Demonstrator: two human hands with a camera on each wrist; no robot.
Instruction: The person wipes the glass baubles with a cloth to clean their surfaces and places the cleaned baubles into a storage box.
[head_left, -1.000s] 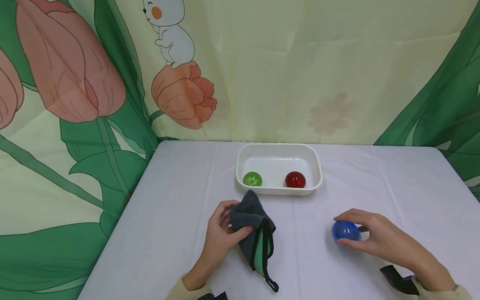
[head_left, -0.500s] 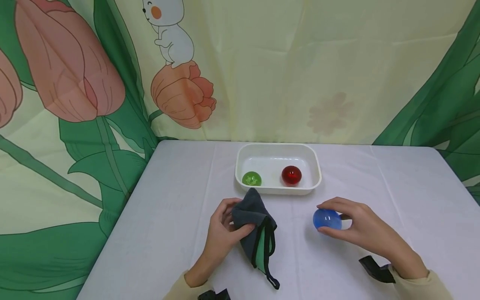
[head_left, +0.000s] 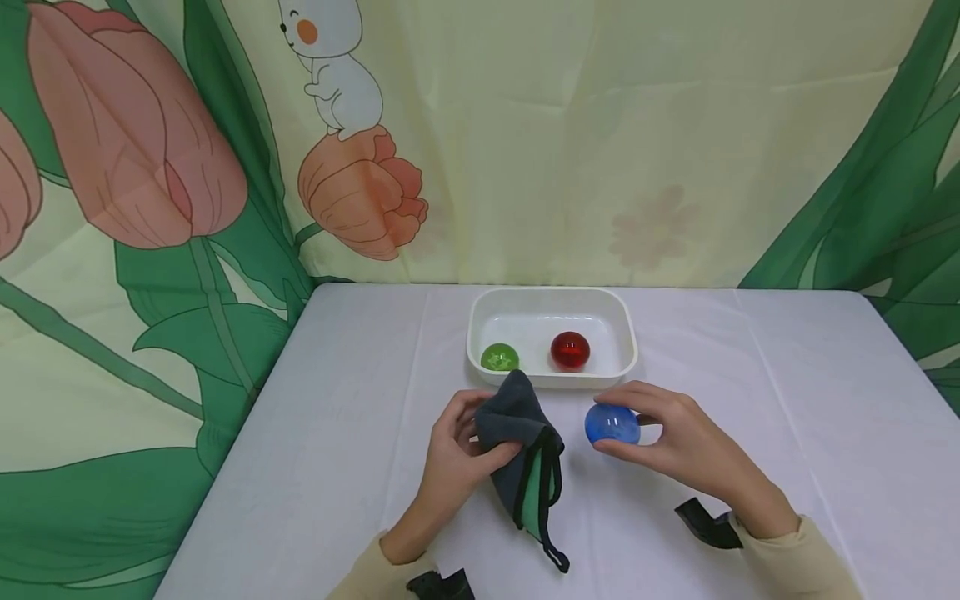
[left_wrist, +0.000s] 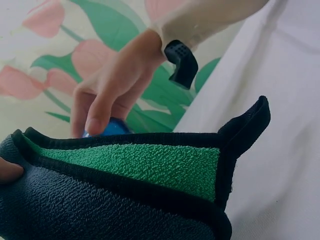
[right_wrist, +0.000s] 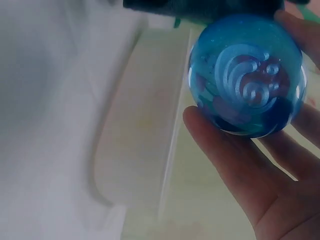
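Note:
My left hand (head_left: 461, 450) grips a folded cloth (head_left: 517, 417), dark grey-blue outside and green inside, with black edging and a hanging loop. Its green lining (left_wrist: 150, 162) shows between the two edges in the left wrist view. To the right, the thumb and fingers of my right hand (head_left: 675, 433) pinch a clear blue ball (head_left: 611, 423) close to the cloth. A pale swirl pattern is visible on the ball (right_wrist: 247, 75) in the right wrist view.
Behind the hands, a white tray (head_left: 551, 381) stands on the white-covered table (head_left: 337, 400). Inside it lie a green ball (head_left: 499, 357) at the left and a red ball (head_left: 570, 351) toward the right. A printed curtain (head_left: 525, 150) hangs behind the table.
My right hand has carried the blue ball leftward and away from me, toward the cloth. The red ball has rolled a little left in the tray. My left hand has shifted slightly right.

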